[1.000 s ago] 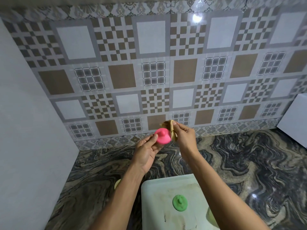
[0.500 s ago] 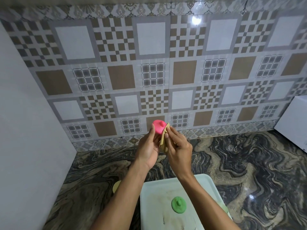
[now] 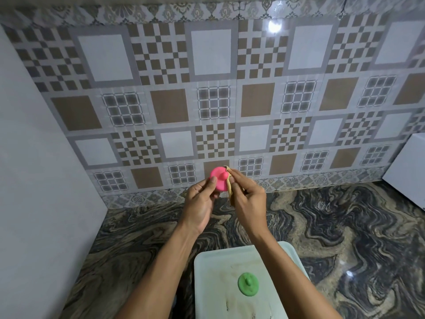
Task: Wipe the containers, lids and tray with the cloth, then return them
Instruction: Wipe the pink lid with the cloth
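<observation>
Up above the marbled counter (image 3: 345, 238), the left hand (image 3: 199, 204) pinched the pink knobbed lid (image 3: 219, 179) by its edge while the right hand (image 3: 249, 201) pressed a folded tan cloth (image 3: 230, 188) against it, the green lid (image 3: 248, 284) lying on the pale tray (image 3: 213, 295) below.

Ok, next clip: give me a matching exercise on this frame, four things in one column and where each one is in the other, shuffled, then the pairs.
Things:
1. pink lid
2. green lid
3. cloth
4. tray

Places:
a. lying on the tray
b. held up by the left hand
c. pinched in the right hand
d. resting on the marbled counter

Pairs: 1-b, 2-a, 3-c, 4-d
</observation>
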